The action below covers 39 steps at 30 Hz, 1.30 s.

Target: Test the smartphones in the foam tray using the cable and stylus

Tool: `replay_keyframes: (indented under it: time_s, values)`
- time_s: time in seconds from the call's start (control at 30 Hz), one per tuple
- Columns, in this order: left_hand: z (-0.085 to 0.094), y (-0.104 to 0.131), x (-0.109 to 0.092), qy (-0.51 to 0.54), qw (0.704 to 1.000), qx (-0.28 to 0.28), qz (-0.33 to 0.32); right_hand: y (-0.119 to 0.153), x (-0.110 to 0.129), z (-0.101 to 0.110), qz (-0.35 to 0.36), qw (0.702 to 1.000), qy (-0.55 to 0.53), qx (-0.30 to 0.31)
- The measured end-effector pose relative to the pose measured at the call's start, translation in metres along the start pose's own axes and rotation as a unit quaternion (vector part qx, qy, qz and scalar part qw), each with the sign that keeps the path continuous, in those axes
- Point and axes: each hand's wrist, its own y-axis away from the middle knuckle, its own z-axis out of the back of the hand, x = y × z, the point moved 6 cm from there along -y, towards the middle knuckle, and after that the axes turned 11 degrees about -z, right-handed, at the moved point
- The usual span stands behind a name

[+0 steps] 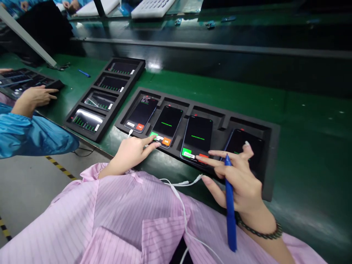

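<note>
A black foam tray (275, 146) holds several smartphones in its slots. My left hand (134, 150) has index finger and thumb stretched to the lower edge of the second phone (169, 123), by its green and orange on-screen buttons; it grips nothing. A blue pen (230, 205) is tucked between the fingers of my right hand (242, 176). Two of that hand's fingertips reach the red button on the third phone (197, 135). The rightmost phone (239, 141) is partly hidden behind my right hand. On the leftmost phone (141, 112), text shows above an orange button.
A second foam tray (103, 121) of phones with green bars lies to the left. White cables (178, 194) run over my lap and the table edge. A co-worker's hand (35, 99) rests by another tray (55, 82). A blue pen-like item (84, 73) lies on the green table (310, 154).
</note>
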Motion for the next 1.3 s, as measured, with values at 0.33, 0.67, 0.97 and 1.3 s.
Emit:
replay_keyframes:
  time_s: [0.33, 0.67, 0.97, 1.3]
  values:
    - [0.017, 0.017, 0.023, 0.055, 0.989, -0.119, 0.065, -0.004, 0.003, 0.003, 0.013, 0.999, -0.035, -0.013]
    - [0.031, 0.035, 0.047, 0.027, 0.977, -0.191, 0.096, 0.001, 0.011, 0.002, 0.030, 0.998, -0.053, -0.024]
    - [0.015, 0.015, -0.002, -0.003, 0.977, -0.149, -0.152, -0.006, 0.018, -0.020, -0.001, 0.999, 0.034, 0.032]
    - [0.023, 0.023, 0.031, -0.001, 0.990, -0.141, -0.024, -0.006, 0.011, -0.028, -0.005, 0.998, 0.058, 0.019]
